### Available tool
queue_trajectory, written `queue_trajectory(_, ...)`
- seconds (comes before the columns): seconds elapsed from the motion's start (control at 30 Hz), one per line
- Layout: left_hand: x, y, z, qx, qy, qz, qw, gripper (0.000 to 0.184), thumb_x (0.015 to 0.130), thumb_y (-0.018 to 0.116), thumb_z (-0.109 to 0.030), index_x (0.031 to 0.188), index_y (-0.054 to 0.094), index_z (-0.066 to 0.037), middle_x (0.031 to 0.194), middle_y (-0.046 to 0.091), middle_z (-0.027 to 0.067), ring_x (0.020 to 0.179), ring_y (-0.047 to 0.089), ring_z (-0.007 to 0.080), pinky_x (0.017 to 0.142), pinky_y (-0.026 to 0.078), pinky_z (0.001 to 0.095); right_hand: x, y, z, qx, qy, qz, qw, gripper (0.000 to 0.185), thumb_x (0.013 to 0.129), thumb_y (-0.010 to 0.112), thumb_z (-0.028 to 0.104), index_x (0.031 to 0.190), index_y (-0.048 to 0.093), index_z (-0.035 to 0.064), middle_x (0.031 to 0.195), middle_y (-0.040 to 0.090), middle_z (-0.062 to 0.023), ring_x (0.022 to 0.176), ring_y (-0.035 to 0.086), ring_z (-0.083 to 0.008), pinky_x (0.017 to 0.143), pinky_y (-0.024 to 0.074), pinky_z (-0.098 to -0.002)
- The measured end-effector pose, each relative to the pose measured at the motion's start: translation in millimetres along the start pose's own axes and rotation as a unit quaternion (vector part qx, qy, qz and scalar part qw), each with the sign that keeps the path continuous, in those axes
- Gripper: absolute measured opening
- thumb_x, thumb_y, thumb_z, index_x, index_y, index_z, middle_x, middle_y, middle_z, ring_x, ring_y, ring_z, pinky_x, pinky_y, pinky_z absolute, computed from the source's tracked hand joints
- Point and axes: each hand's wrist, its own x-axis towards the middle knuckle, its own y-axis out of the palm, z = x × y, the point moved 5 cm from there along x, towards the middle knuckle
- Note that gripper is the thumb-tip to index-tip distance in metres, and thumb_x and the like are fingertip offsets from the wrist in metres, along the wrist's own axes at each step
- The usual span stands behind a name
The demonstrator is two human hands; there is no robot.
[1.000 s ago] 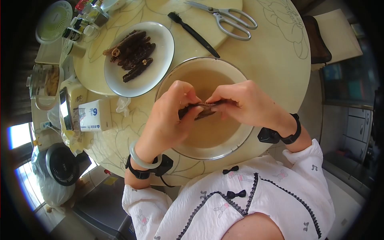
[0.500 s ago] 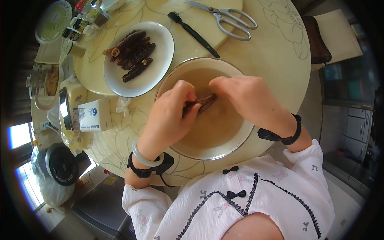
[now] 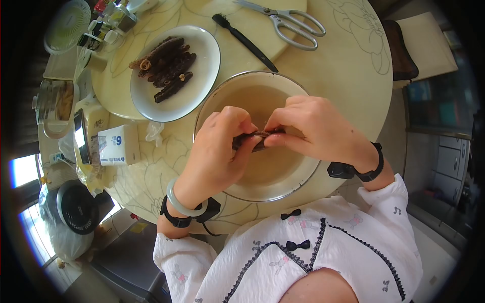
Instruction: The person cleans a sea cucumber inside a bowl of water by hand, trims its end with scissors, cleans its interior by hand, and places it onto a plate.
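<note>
A dark brown, wrinkled strip (image 3: 258, 142) is held over a white enamel basin (image 3: 298, 186) of cloudy, light brown water. My left hand (image 3: 220, 146) grips the strip between thumb and fingers, hiding much of it. Thumb and forefinger of my right hand (image 3: 313, 129) pinch its right end, close to the left fingertips. Behind the basin to the left, several similar dark pieces (image 3: 166, 65) lie in a pile on a white plate (image 3: 202, 91).
A black brush (image 3: 245, 43) lies behind the basin, with grey-handled scissors (image 3: 288, 25) to its right. On the left are a tissue pack (image 3: 118, 146), a crumpled tissue (image 3: 154, 132), a glass pot (image 3: 58, 103) and small jars (image 3: 112, 37). The round table (image 3: 353, 101) has a curved right edge.
Half a second ago my right hand was off the strip with its fingers raised; now it pinches the right end. The strip's exposed end has come down slightly, and my left hand still holds it.
</note>
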Motion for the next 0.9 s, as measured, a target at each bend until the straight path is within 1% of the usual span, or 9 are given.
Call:
queue_trajectory(0.07, -0.2, -1.5, 2.3, -0.083, -0.030, -0.027, 0.996, 0.031, 0.080, 0.069, 0.007, 0.100, 0.048, -0.004, 0.084, 0.060, 0.0111, 0.078, 0.066, 0.0287, 0.071, 0.053, 0.0356, 1.1, 1.6, 0.7, 0.014, -0.007, -0.017, 1.000, 0.017, 0.080, 0.077, 0.017, 0.091, 0.068, 0.0075, 0.071, 0.061, -0.0053, 0.070, 0.059, -0.0239, 0.064, 0.0466, -0.0359)
queue_trajectory(0.2, 0.5, -4.8, -2.2, -0.089, -0.026, -0.012, 0.996, 0.030, 0.083, 0.067, 0.008, 0.101, 0.046, -0.003, 0.084, 0.061, 0.0117, 0.080, 0.069, 0.0246, 0.070, 0.054, 0.0331, 0.0, -0.7, 3.0, 0.049, 0.003, -0.042, 0.998, 0.018, 0.077, 0.081, 0.015, 0.084, 0.066, 0.0057, 0.067, 0.060, -0.0059, 0.061, 0.057, -0.0226, 0.057, 0.0446, -0.0333)
queue_trajectory(0.3, -0.2, -4.7, -0.9, -0.131, -0.044, -0.008, 0.990, 0.031, 0.084, 0.066, 0.008, 0.102, 0.044, -0.003, 0.085, 0.062, 0.0117, 0.082, 0.068, 0.0214, 0.074, 0.054, 0.0326, -0.6, 0.5, 2.1, 0.081, 0.016, -0.058, 0.995, 0.015, 0.079, 0.079, 0.011, 0.083, 0.066, 0.0041, 0.068, 0.062, -0.0078, 0.057, 0.058, -0.0222, 0.054, 0.0442, -0.0321)
queue_trajectory(0.4, -0.5, -4.6, 4.4, -0.122, -0.025, -0.022, 0.992, 0.031, 0.085, 0.066, 0.009, 0.102, 0.043, -0.002, 0.087, 0.063, 0.0118, 0.080, 0.065, 0.0181, 0.075, 0.053, 0.0303, -1.2, 1.4, 1.7, 0.070, -0.016, -0.089, 0.993, 0.009, 0.084, 0.073, 0.007, 0.087, 0.066, 0.0027, 0.073, 0.065, -0.0097, 0.061, 0.063, -0.0223, 0.055, 0.0469, -0.0324)
queue_trajectory(0.43, -0.4, -4.5, 6.8, -0.131, -0.028, -0.025, 0.991, 0.031, 0.085, 0.066, 0.008, 0.102, 0.042, -0.003, 0.086, 0.063, 0.0112, 0.078, 0.062, 0.0169, 0.074, 0.051, 0.0290, -1.1, 1.7, 2.1, 0.070, -0.016, -0.089, 0.993, 0.009, 0.084, 0.073, 0.007, 0.087, 0.066, 0.0027, 0.073, 0.065, -0.0097, 0.061, 0.063, -0.0223, 0.055, 0.0469, -0.0324)
queue_trajectory(0.57, 0.8, -5.6, 6.0, -0.167, -0.042, -0.048, 0.984, 0.033, 0.084, 0.067, 0.008, 0.101, 0.041, -0.004, 0.082, 0.062, 0.0099, 0.074, 0.055, 0.0144, 0.071, 0.048, 0.0273, -3.3, 5.6, 0.5, 0.077, 0.009, -0.087, 0.993, 0.009, 0.089, 0.063, 0.001, 0.097, 0.066, 0.0015, 0.081, 0.068, -0.0126, 0.071, 0.068, -0.0256, 0.062, 0.0517, -0.0330)
queue_trajectory(0.7, 0.6, -7.0, 10.2, -0.140, -0.030, -0.049, 0.988, 0.034, 0.084, 0.067, 0.007, 0.102, 0.041, -0.004, 0.080, 0.061, 0.0091, 0.072, 0.055, 0.0155, 0.071, 0.048, 0.0284, -4.6, 6.5, -0.5, 0.063, -0.005, -0.089, 0.994, 0.018, 0.090, 0.058, -0.002, 0.107, 0.065, 0.0010, 0.089, 0.069, -0.0148, 0.077, 0.069, -0.0309, 0.067, 0.0538, -0.0341)
queue_trajectory(0.83, 1.0, -5.8, 10.7, -0.107, -0.048, -0.041, 0.992, 0.032, 0.084, 0.068, 0.005, 0.100, 0.042, -0.004, 0.081, 0.062, 0.0107, 0.072, 0.057, 0.0199, 0.070, 0.048, 0.0297, -6.4, 6.4, -1.5, 0.076, -0.005, -0.101, 0.992, 0.024, 0.090, 0.057, -0.004, 0.112, 0.063, 0.0013, 0.093, 0.070, -0.0155, 0.080, 0.068, -0.0331, 0.068, 0.0540, -0.0359)
queue_trajectory(0.9, 2.3, -5.4, 8.2, -0.090, -0.051, -0.038, 0.994, 0.031, 0.084, 0.069, 0.004, 0.100, 0.043, -0.004, 0.080, 0.061, 0.0110, 0.072, 0.058, 0.0221, 0.070, 0.049, 0.0301, -9.0, 7.5, -8.5, 0.038, 0.063, -0.062, 0.995, 0.030, 0.086, 0.057, -0.005, 0.115, 0.063, 0.0020, 0.096, 0.070, -0.0153, 0.083, 0.068, -0.0339, 0.072, 0.0541, -0.0384)
